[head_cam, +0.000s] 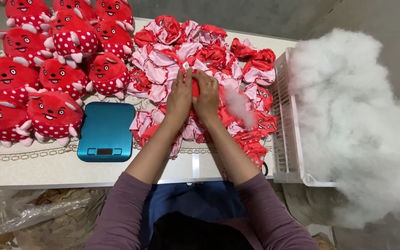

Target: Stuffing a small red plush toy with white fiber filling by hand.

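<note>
My left hand (pixel 180 96) and my right hand (pixel 208 95) meet over the middle of the table, both gripping one unstuffed red and pink plush toy skin (pixel 194 88) between them. The skin rests on top of a heap of several more empty red and pink skins (pixel 163 60). A tuft of white stuffing fibre (pixel 237 105) lies on the heap just right of my right hand. A ring shows on my right hand.
Several stuffed red spotted plush toys (pixel 61 74) crowd the table's left side. A teal digital scale (pixel 106 132) sits left of my arms. A white slatted crate (pixel 285 134) holds a big mass of white stuffing (pixel 353 115) at right. A plastic bag (pixel 38 208) lies below the table.
</note>
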